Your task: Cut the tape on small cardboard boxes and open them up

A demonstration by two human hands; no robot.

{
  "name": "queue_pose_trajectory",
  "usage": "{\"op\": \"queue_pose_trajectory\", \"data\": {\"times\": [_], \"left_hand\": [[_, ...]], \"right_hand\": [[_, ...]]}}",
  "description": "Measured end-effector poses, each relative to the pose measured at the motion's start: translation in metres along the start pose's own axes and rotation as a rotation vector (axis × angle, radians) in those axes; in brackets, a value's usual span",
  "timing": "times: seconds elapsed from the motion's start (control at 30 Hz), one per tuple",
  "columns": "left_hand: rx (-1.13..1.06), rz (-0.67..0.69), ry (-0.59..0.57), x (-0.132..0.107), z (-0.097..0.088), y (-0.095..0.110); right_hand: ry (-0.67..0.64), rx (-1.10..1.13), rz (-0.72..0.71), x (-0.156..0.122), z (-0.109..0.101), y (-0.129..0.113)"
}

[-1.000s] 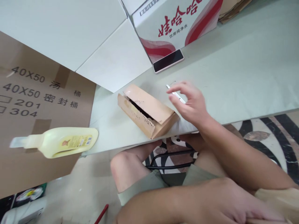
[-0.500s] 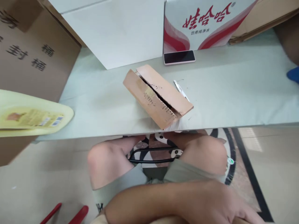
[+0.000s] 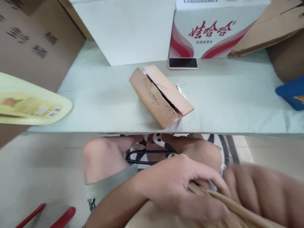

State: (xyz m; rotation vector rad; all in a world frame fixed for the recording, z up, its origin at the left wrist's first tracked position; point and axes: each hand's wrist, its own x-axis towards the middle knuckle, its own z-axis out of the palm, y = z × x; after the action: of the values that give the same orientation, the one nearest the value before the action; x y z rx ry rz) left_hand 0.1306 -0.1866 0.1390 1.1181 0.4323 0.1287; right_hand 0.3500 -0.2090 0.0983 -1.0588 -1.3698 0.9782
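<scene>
At the bottom of the view, my left hand (image 3: 187,190) is closed, its thumb and fingers pinching the folded edge of a sheet or bag of brown paper (image 3: 149,217) over my lap. Most of the paper lies below the frame. My right hand (image 3: 258,190) is at the right, close beside the paper's edge. Its fingers look curled but are smeared by motion, so its grip is unclear. Beyond my knees, a small cardboard box (image 3: 159,98) lies on the covered table, its top flaps slightly parted. A thin white utility knife (image 3: 180,90) is partly hidden behind it.
A phone (image 3: 183,63) lies before a white-and-red carton (image 3: 209,39). To its left stands a large white box (image 3: 130,34). A yellow bottle (image 3: 35,101) and a brown carton (image 3: 40,53) are at left, a blue object (image 3: 291,95) at right. Red bars (image 3: 63,218) show lower left.
My left hand has risen and moved left, bringing the brown paper into view. My right hand has come in from the right. The camera view has shifted slightly.
</scene>
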Motion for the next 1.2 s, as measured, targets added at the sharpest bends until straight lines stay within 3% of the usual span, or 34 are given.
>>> {"op": "queue_pose_trajectory", "data": {"times": [0.07,0.13,0.2,0.27,0.33,0.4,0.47,0.57,0.7,0.87,1.03,1.2], "left_hand": [[0.097,-0.038,0.314,-0.019,-0.008,0.004],[0.145,0.004,0.665,-0.028,-0.018,-0.001],[0.187,0.168,1.039,-0.028,-0.036,-0.011],[0.339,0.401,1.403,-0.022,-0.067,-0.021],[0.498,0.554,1.598,-0.013,-0.104,-0.027],[0.668,0.618,1.616,-0.005,-0.141,-0.027],[0.753,0.591,1.534,0.002,-0.17,-0.024],[0.751,0.626,1.451,0.011,-0.194,-0.016],[0.744,0.658,1.384,0.019,-0.204,-0.006],[0.731,0.469,1.251,0.019,-0.21,-0.004],[0.752,0.472,1.298,0.016,-0.208,-0.011],[0.737,0.438,1.336,0.029,-0.202,-0.016]], "right_hand": [[0.081,0.074,-0.069,0.03,0.012,0.012],[0.156,-0.003,-0.072,0.058,0.029,0.025],[0.127,-0.154,-0.062,0.079,0.04,0.038],[0.028,-0.224,-0.056,0.087,0.043,0.053],[-0.012,-0.201,-0.028,0.083,0.038,0.069],[0.008,-0.13,-0.004,0.075,0.03,0.082],[0.054,-0.045,-0.026,0.068,0.024,0.092],[0.06,0.022,-0.096,0.068,0.025,0.099],[0.007,0.007,-0.135,0.082,0.038,0.099],[0.073,-0.001,-0.154,0.09,0.053,0.101],[0.227,0.05,-0.233,0.089,0.054,0.103],[0.228,-0.046,-0.2,0.087,0.051,0.095]]}}
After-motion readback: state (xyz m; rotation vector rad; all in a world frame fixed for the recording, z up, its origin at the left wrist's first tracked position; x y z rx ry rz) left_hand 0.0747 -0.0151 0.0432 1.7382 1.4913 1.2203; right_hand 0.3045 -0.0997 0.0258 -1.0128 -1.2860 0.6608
